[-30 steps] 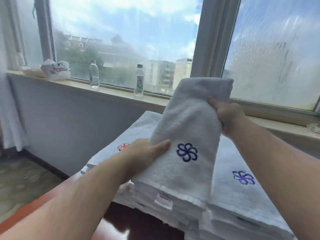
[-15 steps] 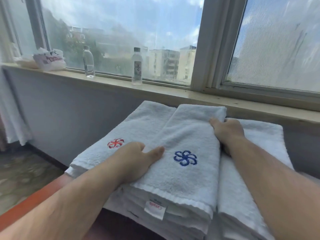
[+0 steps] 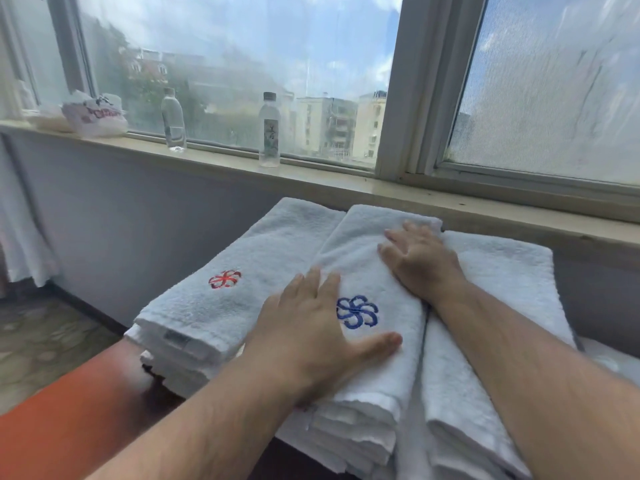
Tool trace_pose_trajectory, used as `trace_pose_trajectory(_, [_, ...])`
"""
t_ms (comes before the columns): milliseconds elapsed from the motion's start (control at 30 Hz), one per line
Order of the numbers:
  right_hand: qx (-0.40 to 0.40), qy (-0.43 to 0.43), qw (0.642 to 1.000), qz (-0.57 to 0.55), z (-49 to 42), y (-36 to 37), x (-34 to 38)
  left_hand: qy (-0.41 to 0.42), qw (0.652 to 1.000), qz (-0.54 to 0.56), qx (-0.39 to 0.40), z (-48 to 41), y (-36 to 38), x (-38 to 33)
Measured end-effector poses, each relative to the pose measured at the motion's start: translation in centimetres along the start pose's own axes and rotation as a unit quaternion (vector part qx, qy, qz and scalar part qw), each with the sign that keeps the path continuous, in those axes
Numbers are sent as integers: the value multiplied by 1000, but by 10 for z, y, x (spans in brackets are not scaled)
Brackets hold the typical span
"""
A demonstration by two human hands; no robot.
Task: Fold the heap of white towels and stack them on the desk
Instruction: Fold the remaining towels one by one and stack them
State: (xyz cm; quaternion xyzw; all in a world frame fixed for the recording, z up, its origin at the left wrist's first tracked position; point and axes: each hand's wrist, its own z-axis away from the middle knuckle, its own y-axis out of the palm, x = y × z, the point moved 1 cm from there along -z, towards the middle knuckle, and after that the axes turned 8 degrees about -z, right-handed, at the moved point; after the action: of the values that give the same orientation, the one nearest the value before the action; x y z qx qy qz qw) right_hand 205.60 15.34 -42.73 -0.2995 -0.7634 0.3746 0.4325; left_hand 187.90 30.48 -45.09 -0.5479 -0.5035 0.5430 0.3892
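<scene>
- Reference dial: centred on the blue flower mark [image 3: 356,311], with 12 o'clock toward the window [image 3: 242,64].
- Folded towel [image 3: 353,237]: white, lying flat as the uppermost layer of the middle stack [image 3: 353,431]. Its long axis runs from 6 to 12 o'clock, and the blue flower mark faces up.
- Left hand [image 3: 311,337]: palm down on the near part of the folded towel, at 8 o'clock. The fingers are straight and spread. The thumb reaches across at 6 o'clock, just beneath the mark.
- Right hand [image 3: 419,261]: palm down on the far part of the same towel, at 1 o'clock. The fingers are straight, slightly fanned and point toward 11 o'clock. Neither hand curls round or pinches the cloth.
- Left stack [image 3: 242,258]: at 10 o'clock, touching the middle stack. Its uppermost layer carries a red flower mark [image 3: 225,279].
- Right stack [image 3: 502,271]: at 3 o'clock, tight against the middle stack, with the right forearm crossing above it.
- Desk [image 3: 62,417]: reddish-brown surface bearing all three stacks (only its near left part shows, at 8 o'clock).
- Window sill [image 3: 346,187]: at 12 o'clock, behind the stacks.
- Items on the sill: a labelled bottle [image 3: 269,131] at 11 o'clock, and a clear bottle [image 3: 173,121] and a crumpled white bag [image 3: 95,116] toward 10 o'clock.
- Curtain [image 3: 20,237]: white, hanging at 9 o'clock.
</scene>
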Motion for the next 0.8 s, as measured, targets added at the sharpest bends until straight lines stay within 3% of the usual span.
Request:
trace_pose_trajectory(67, [54,16,998,24,-8,7,-4,-3,1000,9,-9,-1,4,3])
trace_pose_trajectory(233, [96,52,993,46,-20,15,-6,-11,999,24,-19,-6,10,4])
trace_pose_trajectory(800, [157,120,975,98,22,-9,24,-20,1000,-2,13,-8,7,0])
